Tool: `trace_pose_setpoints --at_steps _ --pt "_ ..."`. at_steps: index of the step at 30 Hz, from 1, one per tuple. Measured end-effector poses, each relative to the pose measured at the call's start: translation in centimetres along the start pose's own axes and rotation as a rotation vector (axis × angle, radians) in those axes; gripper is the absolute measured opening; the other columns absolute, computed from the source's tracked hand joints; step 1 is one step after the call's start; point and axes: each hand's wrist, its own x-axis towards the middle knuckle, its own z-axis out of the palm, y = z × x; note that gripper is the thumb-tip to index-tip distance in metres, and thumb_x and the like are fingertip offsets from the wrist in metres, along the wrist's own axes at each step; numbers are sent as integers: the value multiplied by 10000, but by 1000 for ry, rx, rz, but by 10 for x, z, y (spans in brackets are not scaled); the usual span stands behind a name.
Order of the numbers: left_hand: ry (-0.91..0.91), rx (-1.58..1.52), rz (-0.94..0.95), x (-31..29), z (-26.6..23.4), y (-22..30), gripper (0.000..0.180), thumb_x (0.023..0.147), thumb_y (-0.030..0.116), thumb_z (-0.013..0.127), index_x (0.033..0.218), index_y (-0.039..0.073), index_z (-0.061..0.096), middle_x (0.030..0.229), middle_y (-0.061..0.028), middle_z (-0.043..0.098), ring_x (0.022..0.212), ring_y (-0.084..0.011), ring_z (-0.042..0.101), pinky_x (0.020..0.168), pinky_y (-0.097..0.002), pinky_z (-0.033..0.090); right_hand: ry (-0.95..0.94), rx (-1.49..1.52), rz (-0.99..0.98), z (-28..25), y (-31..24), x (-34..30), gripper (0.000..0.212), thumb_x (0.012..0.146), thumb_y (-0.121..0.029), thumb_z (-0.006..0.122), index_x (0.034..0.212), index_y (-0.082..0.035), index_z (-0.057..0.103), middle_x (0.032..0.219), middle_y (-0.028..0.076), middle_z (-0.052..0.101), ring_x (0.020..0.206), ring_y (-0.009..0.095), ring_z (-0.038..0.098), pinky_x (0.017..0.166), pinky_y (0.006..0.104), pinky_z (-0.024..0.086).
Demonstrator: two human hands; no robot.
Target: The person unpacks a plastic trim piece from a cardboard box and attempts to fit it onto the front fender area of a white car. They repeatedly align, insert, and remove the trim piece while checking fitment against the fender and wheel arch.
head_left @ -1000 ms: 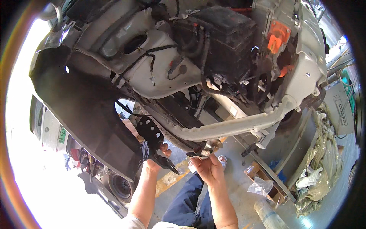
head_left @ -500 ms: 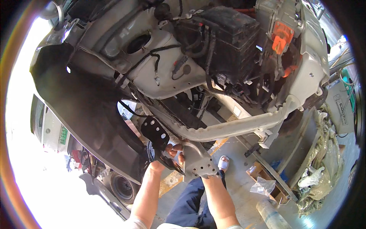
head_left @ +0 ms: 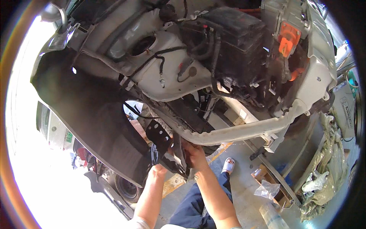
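The right hand (head_left: 196, 156) is coming in close now, swinging the grey metal piece (head_left: 177, 148) round from its broad face to nearly edge-on, and it is sitting in the gap just left of that hand. Half a second ago its row of holes was showing; now only a narrow strip is facing us. The right hand is bending its fingers in and seems to be holding the piece, though the tips are hiding in shadow. The left hand (head_left: 159, 169) is reaching in from below, mostly disappearing behind dark parts, so I cannot tell whether it is gripping or how wide it is standing. Just above it the black plate with holes (head_left: 159, 133) is hanging, and the big dark panel (head_left: 95, 110) is spreading away to its left. Over the right hand the pale bar (head_left: 232, 133) is running off to the right, and the hand is tucking in just below it. That turn is bringing the grey piece up beside the black plate, so both hands are now working at one spot. Well off to the right of the hands, a clear plastic bag (head_left: 266, 189) is lying by a cardboard box (head_left: 282, 199).
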Motion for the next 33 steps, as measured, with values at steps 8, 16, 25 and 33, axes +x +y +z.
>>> trace_pose_setpoints --at_steps 8,16,25,33 --pt "283 -124 -9 -19 -14 -14 411 918 286 542 1258 64 483 1160 -128 560 1030 -271 556 849 -428 492 -90 397 -204 -10 4 -28 322 925 -295 561 1156 -71 580 1107 76 621 1074 217 551 958 388 419" --pt "199 -25 -43 -12 7 -13 295 891 250 575 1128 79 541 991 -84 573 835 -225 541 702 -397 489 -7 -684 -384 25 -13 -108 451 790 -88 708 1178 5 498 1102 99 568 1060 177 529 938 324 398" --pt "214 -112 37 -17 -7 -8 299 891 249 576 1127 69 542 986 -94 578 834 -231 549 700 -394 495 81 -642 -381 -4 -53 -85 500 813 -156 699 1224 18 474 1111 84 571 1012 149 542 903 291 427" --pt "227 -144 57 -23 -10 -9 303 891 248 577 1125 59 543 981 -103 582 833 -235 557 698 -391 501 17 -419 -345 6 -64 -83 594 815 -106 685 1328 -1 405 1262 108 507 1151 204 496 999 352 380"
